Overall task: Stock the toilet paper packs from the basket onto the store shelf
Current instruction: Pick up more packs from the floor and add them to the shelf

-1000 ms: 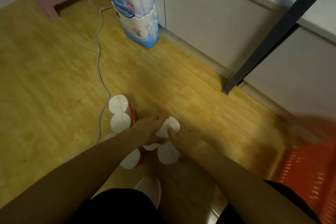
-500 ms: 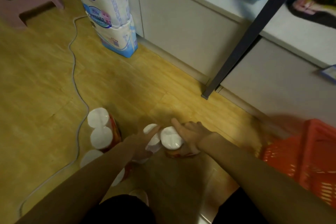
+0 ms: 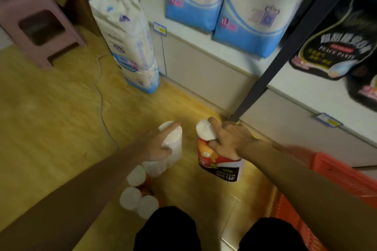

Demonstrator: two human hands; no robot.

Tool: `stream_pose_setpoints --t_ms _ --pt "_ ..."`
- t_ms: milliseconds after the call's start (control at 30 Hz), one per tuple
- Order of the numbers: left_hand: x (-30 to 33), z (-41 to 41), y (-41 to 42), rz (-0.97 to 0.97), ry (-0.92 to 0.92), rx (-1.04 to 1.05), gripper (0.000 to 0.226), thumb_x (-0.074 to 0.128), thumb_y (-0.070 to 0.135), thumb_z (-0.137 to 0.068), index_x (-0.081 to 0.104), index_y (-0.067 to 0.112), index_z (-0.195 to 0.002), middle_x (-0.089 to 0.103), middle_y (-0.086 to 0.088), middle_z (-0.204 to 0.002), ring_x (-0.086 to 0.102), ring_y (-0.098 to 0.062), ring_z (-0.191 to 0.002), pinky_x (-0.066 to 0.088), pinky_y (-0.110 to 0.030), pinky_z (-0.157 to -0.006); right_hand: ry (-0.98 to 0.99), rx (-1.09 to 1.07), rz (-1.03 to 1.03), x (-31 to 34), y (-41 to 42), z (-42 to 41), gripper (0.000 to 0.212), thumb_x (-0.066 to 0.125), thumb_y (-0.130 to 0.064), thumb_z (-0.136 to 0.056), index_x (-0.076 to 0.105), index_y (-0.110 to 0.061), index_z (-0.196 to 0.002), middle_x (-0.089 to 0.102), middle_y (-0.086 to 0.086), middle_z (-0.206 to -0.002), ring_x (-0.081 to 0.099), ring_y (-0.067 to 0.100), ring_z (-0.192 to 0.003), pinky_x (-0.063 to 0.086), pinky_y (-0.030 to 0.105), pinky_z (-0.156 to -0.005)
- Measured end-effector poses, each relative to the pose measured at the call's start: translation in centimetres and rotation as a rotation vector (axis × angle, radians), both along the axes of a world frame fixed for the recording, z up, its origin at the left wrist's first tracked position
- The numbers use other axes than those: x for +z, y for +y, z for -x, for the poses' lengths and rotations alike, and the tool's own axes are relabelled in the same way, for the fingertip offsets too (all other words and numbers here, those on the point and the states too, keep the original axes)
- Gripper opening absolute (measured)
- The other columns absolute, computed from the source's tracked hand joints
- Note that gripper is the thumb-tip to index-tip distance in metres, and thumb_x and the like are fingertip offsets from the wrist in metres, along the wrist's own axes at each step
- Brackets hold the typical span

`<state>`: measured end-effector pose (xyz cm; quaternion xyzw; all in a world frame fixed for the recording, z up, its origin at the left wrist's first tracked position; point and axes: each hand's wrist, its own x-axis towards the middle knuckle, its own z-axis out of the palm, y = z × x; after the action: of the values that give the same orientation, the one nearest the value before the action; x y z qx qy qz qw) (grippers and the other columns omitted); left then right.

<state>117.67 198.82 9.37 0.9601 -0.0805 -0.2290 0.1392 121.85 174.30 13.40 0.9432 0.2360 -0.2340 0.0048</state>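
One upright pack [image 3: 219, 155] is gripped by the right hand [image 3: 229, 140], another [image 3: 169, 149] by the left hand [image 3: 158, 144]; the shelf [image 3: 204, 47] lies far-right.

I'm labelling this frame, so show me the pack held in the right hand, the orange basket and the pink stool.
Pack in the right hand [image 3: 212, 159]: head view, its red printed wrapper.
Orange basket [image 3: 344, 177]: head view, its near rim.
Pink stool [image 3: 26, 0]: head view, its seat edge.
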Motion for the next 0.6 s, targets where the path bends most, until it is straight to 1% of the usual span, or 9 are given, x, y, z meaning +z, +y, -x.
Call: stream_pose_setpoints --t_ms 33,100,133,267,367,433,500,533,600 --pt "2.5 -0.4 0.5 -0.018 -0.007 -0.002 0.081 0.053 0.035 -0.087 0.002 0.043 -0.150 0.048 -0.003 -0.133 0.047 -0.013 -0.087 0.030 -0.013 -0.056 0.001 -0.016 -0.010 2.5 0.3 -0.3 0.068 0.039 -0.057 -0.090 0.013 -0.026 -0.145 0.054 0.017 -0.124 0.051 0.036 -0.110 0.043 0.042 -0.092" --pt "7.9 -1.1 1.5 -0.023 0.021 0.008 0.085 0.058 0.042 -0.084 0.002 0.048 -0.148 0.046 -0.005 -0.134 0.052 -0.020 -0.097 0.038 -0.023 -0.067 0.029 -0.063 -0.035 7.7 0.6 -0.9 0.070 0.043 -0.059 -0.088 0.015 -0.026 -0.142 0.056 0.017 -0.122 0.053 0.037 -0.108 0.046 0.043 -0.090" --pt "10.7 -1.3 2.0 -0.025 0.031 0.008 0.087 0.060 0.043 -0.083 0.002 0.049 -0.147 0.046 -0.006 -0.135 0.054 -0.024 -0.102 0.038 -0.027 -0.070 0.053 -0.087 -0.046 10.5 0.8 -1.1 0.071 0.045 -0.061 -0.086 0.016 -0.027 -0.141 0.057 0.016 -0.121 0.054 0.036 -0.107 0.046 0.042 -0.089" --pt "21.8 -1.9 3.5 -0.079 0.030 -0.016 0.091 0.062 0.047 -0.081 -0.001 0.053 -0.146 0.044 -0.007 -0.140 0.053 -0.029 -0.115 0.034 -0.029 -0.076 0.127 -0.145 -0.045 22.3 1.8 -2.1 0.093 0.055 -0.078 -0.073 0.014 -0.032 -0.144 0.054 0.013 -0.128 0.052 0.036 -0.116 0.045 0.042 -0.094" --pt "30.6 -2.8 4.0 -0.072 0.001 -0.033 0.091 0.063 0.043 -0.082 0.002 0.048 -0.149 0.038 -0.003 -0.149 0.044 -0.028 -0.129 0.036 -0.028 -0.086 0.079 -0.131 -0.037 30.5 2.3 -3.1 0.093 0.057 -0.076 -0.074 0.015 -0.033 -0.144 0.051 0.013 -0.133 0.049 0.035 -0.121 0.043 0.042 -0.094" --pt "36.1 -3.6 4.3 -0.026 -0.015 -0.028 0.093 0.065 0.041 -0.079 0.002 0.050 -0.147 0.042 -0.003 -0.144 0.047 -0.029 -0.123 0.040 -0.029 -0.084 0.041 -0.138 -0.046 35.8 2.6 -3.8 0.092 0.058 -0.076 -0.074 0.015 -0.033 -0.144 0.051 0.013 -0.134 0.049 0.034 -0.122 0.042 0.042 -0.092" --pt "41.1 -4.5 4.7 0.007 -0.025 -0.034 0.095 0.061 0.051 -0.069 -0.004 0.061 -0.137 0.047 -0.006 -0.137 0.053 -0.030 -0.112 0.047 -0.035 -0.082 0.015 -0.154 -0.057 41.0 2.9 -4.5 0.095 0.058 -0.075 -0.074 0.012 -0.034 -0.147 0.049 0.013 -0.136 0.048 0.035 -0.123 0.041 0.042 -0.093" --pt "43.4 -5.0 5.0 0.018 -0.033 -0.044 0.093 0.057 0.056 -0.065 -0.006 0.065 -0.133 0.047 -0.007 -0.137 0.054 -0.029 -0.111 0.050 -0.038 -0.084 0.005 -0.160 -0.066 43.4 3.1 -4.9 0.095 0.058 -0.075 -0.075 0.011 -0.034 -0.147 0.049 0.014 -0.136 0.048 0.036 -0.122 0.042 0.042 -0.092" --pt "47.9 -6.0 5.1 0.031 -0.055 -0.074 0.092 0.058 0.061 -0.068 -0.006 0.063 -0.134 0.044 -0.005 -0.142 0.051 -0.026 -0.118 0.050 -0.040 -0.092 -0.026 -0.166 -0.098 48.2 3.3 -5.4 0.093 0.059 -0.073 -0.075 0.012 -0.035 -0.146 0.051 0.015 -0.133 0.052 0.036 -0.117 0.044 0.041 -0.090"
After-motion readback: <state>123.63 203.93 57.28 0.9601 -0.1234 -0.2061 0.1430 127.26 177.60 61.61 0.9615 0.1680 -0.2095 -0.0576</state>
